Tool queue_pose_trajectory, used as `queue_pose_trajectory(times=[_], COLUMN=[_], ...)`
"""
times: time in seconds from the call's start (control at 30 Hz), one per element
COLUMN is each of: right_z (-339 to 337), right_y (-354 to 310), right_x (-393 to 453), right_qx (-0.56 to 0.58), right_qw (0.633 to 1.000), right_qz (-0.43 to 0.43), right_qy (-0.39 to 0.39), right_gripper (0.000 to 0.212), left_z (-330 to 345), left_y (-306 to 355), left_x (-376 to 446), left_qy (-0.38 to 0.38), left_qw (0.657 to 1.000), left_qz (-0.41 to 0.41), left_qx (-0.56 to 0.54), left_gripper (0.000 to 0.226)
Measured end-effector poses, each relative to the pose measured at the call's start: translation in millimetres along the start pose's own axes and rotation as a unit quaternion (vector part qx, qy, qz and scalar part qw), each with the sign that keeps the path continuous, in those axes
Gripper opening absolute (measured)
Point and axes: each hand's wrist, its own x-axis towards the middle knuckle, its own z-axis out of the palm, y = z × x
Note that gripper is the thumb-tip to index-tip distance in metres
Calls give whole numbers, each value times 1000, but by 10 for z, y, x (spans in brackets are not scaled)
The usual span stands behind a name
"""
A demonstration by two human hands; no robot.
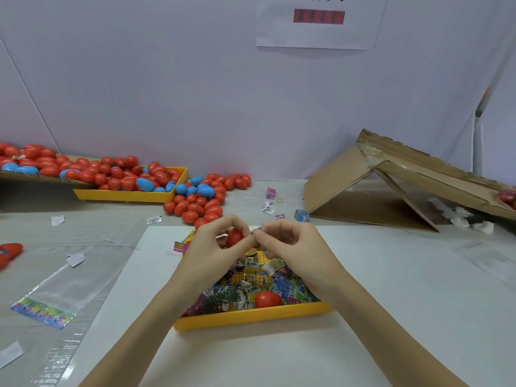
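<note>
At frame centre the left hand [215, 247] grips a red shell [234, 237]. The right hand [290, 244] pinches 1 packet [258, 229] at its mouth, not yet inside. Finished eggs [111, 174] heap upper left, and the tray [251, 317] stays full.

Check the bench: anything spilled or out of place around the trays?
Yes. Red and blue eggs lie spilled past the far yellow tray onto the table. Loose packets lie scattered beyond the near tray, and a torn cardboard box sags at the right.
</note>
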Motion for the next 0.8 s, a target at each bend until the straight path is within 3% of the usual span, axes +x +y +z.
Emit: queue_pose_trajectory(times=[0.13, 0.2, 0.33, 0.5, 0.63, 0.8], right_z=[21, -14, -111, -184, -181, -141], right_y=[22, 1, -51, -94, -111, -102], right_x=[-7, 0, 8, 13, 8, -14], right_qx=[164, 184, 78, -27, -81, -76], right_qw=[984, 979, 991, 987, 979, 984], right_qz=[67, 75, 35, -77, -135, -134], right_qy=[12, 36, 106, 138, 125, 90], right_gripper=[22, 23, 22, 14, 7, 10], left_z=[-26, -69, -96, -76, -48, -29], left_y=[27, 56, 85, 96, 169, 220], left_x=[-2, 7, 6, -9, -14, -29], left_qy=[-34, -62, -89, -121, -82, -27], left_qw=[999, 996, 987, 983, 987, 993], left_qz=[-22, -36, -48, -47, -30, 8], left_qx=[-29, -59, -122, -133, -139, -111], left_gripper=[15, 20, 32, 23, 22, 23])
